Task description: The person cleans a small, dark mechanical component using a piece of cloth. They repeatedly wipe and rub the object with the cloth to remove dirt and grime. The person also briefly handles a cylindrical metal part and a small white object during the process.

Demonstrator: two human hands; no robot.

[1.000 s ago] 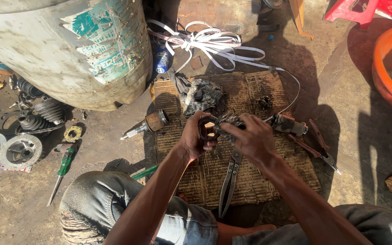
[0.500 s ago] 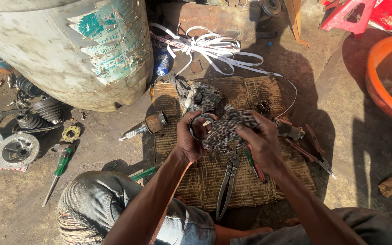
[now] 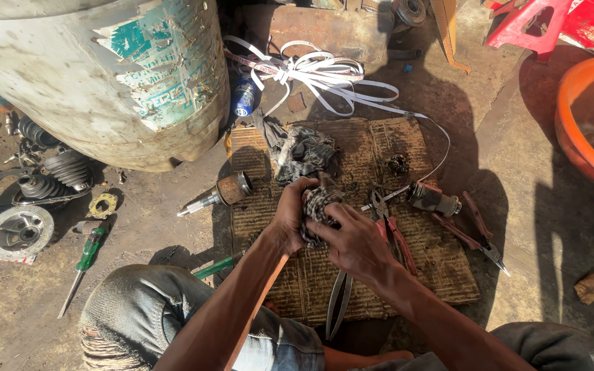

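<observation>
Two hands work over a worn cardboard mat on the ground. The left hand and right hand are both clenched around a checked rag, bunched between them above the mat's middle. A dark greasy rag lies just beyond. Red-handled pliers lie beside the right hand, a splined shaft to the left, white strapping near the drum. A green screwdriver lies well apart.

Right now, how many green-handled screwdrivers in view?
2. One screwdriver lies on the ground left of the person's knee, below the metal discs. A second one pokes out beside the mat, partly hidden by the left forearm. Others may be hidden.
</observation>
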